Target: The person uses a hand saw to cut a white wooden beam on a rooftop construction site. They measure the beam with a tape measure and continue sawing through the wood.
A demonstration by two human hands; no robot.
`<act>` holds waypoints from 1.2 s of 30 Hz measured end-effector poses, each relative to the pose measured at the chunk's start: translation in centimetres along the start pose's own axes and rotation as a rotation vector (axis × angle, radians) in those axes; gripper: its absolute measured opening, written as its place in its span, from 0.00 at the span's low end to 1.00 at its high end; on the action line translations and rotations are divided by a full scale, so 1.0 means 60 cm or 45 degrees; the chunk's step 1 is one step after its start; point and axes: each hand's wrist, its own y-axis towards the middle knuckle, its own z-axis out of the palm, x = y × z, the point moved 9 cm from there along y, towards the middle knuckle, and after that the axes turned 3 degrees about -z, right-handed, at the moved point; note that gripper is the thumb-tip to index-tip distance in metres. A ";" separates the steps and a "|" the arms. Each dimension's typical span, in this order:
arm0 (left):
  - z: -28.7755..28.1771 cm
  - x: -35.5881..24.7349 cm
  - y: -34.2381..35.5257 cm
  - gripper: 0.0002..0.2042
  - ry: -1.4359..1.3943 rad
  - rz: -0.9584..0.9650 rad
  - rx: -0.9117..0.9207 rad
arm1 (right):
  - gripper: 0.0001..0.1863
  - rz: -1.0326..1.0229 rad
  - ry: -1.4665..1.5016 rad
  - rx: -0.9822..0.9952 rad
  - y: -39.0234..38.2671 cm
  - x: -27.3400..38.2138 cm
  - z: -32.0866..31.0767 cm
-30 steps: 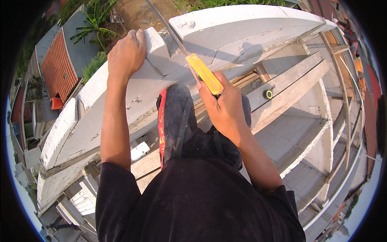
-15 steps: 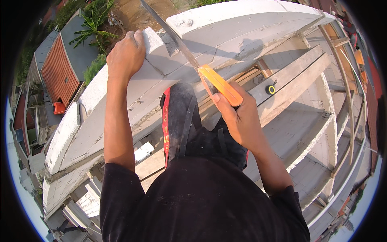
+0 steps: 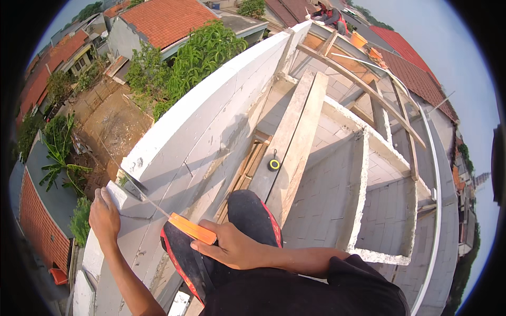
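Observation:
My right hand (image 3: 229, 246) is closed round the orange handle of a handsaw (image 3: 192, 228). Its thin blade, seen nearly edge-on, runs away to the left into a notch in the top of the pale block wall (image 3: 205, 113). Beside that notch, my left hand (image 3: 104, 217) grips the outer top edge of a white block (image 3: 117, 194), its fingers curled over the far side. The blade passes close to this block; its far part is hard to make out against the ground below.
Two planks (image 3: 295, 142) span the frame on my right, with a round yellow-and-black tape measure (image 3: 274, 165) on them. Concrete ribs (image 3: 363, 195) and wooden props (image 3: 369, 89) stand beyond. Another person (image 3: 332, 18) crouches at the wall's far end. Outside, the drop reaches bare ground (image 3: 113, 126).
My view has swung right and up, bringing the far wall end and the other person into sight. Both hands keep their grips; the saw remains at the notch.

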 end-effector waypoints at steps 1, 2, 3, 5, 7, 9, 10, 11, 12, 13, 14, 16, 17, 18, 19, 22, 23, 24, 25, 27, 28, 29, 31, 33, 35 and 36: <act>0.008 0.037 0.001 0.28 0.001 -0.015 -0.081 | 0.28 -0.001 -0.019 0.017 -0.019 0.021 -0.001; -0.005 0.021 -0.007 0.28 0.000 -0.079 0.076 | 0.31 0.022 0.000 0.050 -0.032 0.033 0.003; -0.002 0.004 -0.007 0.28 -0.013 -0.051 0.078 | 0.30 0.000 -0.055 -0.003 -0.039 0.037 -0.012; 0.002 -0.018 -0.006 0.28 -0.026 -0.016 0.082 | 0.28 -0.039 -0.157 -0.088 -0.048 0.045 -0.032; 0.002 -0.037 -0.008 0.28 0.007 0.024 0.079 | 0.25 -0.101 -0.089 -0.103 -0.045 0.067 -0.044; 0.003 -0.023 -0.006 0.27 0.014 0.061 -0.031 | 0.21 -0.229 -0.033 -0.140 -0.028 0.088 -0.047; -0.003 -0.008 0.001 0.27 0.017 0.047 -0.043 | 0.19 -0.323 -0.006 -0.186 -0.015 0.099 -0.049; -0.008 -0.002 -0.001 0.27 0.022 0.027 -0.024 | 0.18 -0.385 0.027 -0.228 -0.009 0.100 -0.044; -0.015 0.002 -0.003 0.27 0.027 -0.001 -0.008 | 0.17 -0.403 0.029 -0.214 0.000 0.100 -0.039; -0.020 0.002 -0.004 0.26 -0.015 -0.018 0.047 | 0.16 -0.407 0.046 -0.189 0.011 0.098 -0.029; -0.016 0.004 -0.008 0.25 -0.053 -0.026 -0.018 | 0.15 -0.392 0.092 -0.146 0.019 0.083 -0.011; -0.001 -0.040 -0.003 0.25 -0.041 0.000 0.052 | 0.13 -0.242 0.002 -0.197 0.030 0.006 -0.015; -0.005 -0.038 -0.007 0.24 0.003 0.030 0.042 | 0.14 -0.015 0.107 -0.141 0.036 -0.031 -0.003; -0.001 -0.035 -0.006 0.25 -0.002 0.031 0.041 | 0.14 0.195 0.149 -0.103 0.037 -0.061 0.000; -0.004 -0.032 -0.007 0.26 -0.022 -0.010 0.060 | 0.14 0.152 0.097 -0.137 0.039 -0.053 -0.002; -0.007 -0.002 -0.007 0.25 -0.010 -0.067 0.059 | 0.14 -0.050 0.060 -0.175 0.043 0.014 0.006; -0.007 -0.003 -0.009 0.25 -0.011 -0.072 0.070 | 0.14 -0.121 0.053 -0.208 0.037 0.032 0.001; -0.008 -0.003 -0.009 0.25 -0.012 -0.073 0.084 | 0.14 -0.286 0.061 -0.275 0.037 0.052 -0.004; -0.008 -0.001 -0.010 0.25 -0.012 -0.071 0.098 | 0.14 -0.451 0.069 -0.345 0.041 0.068 -0.011; -0.007 -0.002 -0.009 0.25 -0.016 -0.064 0.088 | 0.14 -0.647 0.048 -0.415 0.045 0.095 -0.026; -0.006 -0.002 -0.009 0.26 -0.017 -0.059 0.083 | 0.13 -0.670 0.026 -0.411 0.049 0.101 -0.028; -0.005 -0.005 -0.008 0.26 -0.021 -0.063 0.083 | 0.13 -0.634 0.061 -0.407 0.056 0.092 -0.024; -0.006 -0.011 -0.008 0.26 -0.028 -0.070 0.084 | 0.11 -0.474 0.147 -0.360 0.077 0.054 -0.005; -0.004 -0.013 -0.007 0.26 -0.007 -0.067 0.106 | 0.11 -0.087 0.220 -0.278 0.095 -0.013 0.007; -0.003 -0.013 -0.008 0.26 -0.002 -0.068 0.117 | 0.10 0.123 0.375 -0.217 0.097 -0.029 0.014; -0.003 -0.014 -0.008 0.26 -0.005 -0.062 0.118 | 0.10 0.051 0.394 -0.242 0.093 -0.008 0.009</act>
